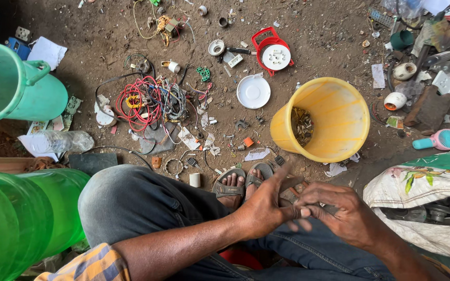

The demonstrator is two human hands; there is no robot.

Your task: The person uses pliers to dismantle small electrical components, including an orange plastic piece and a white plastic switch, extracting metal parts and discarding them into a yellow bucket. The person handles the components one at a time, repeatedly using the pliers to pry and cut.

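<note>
I sit over a dirt floor in jeans, my sandalled feet [241, 182] below me. My left hand [266, 205] and my right hand [334, 208] meet in front of my knees. Together they hold a small dark part [300, 198]; blur hides what it is. A yellow bucket [339, 104] with scrap metal bits at its bottom stands tilted just beyond my hands. A tangle of red, black and white wires [149, 101] lies on the ground to the left.
A teal jug [11, 86] and a green plastic container [22, 218] stand at left. A red cable reel [272, 52], a white disc [253, 91], a clear bottle [63, 141], a printed sack [423, 182] with metal parts, and a pink and teal hand fan [441, 139] lie around.
</note>
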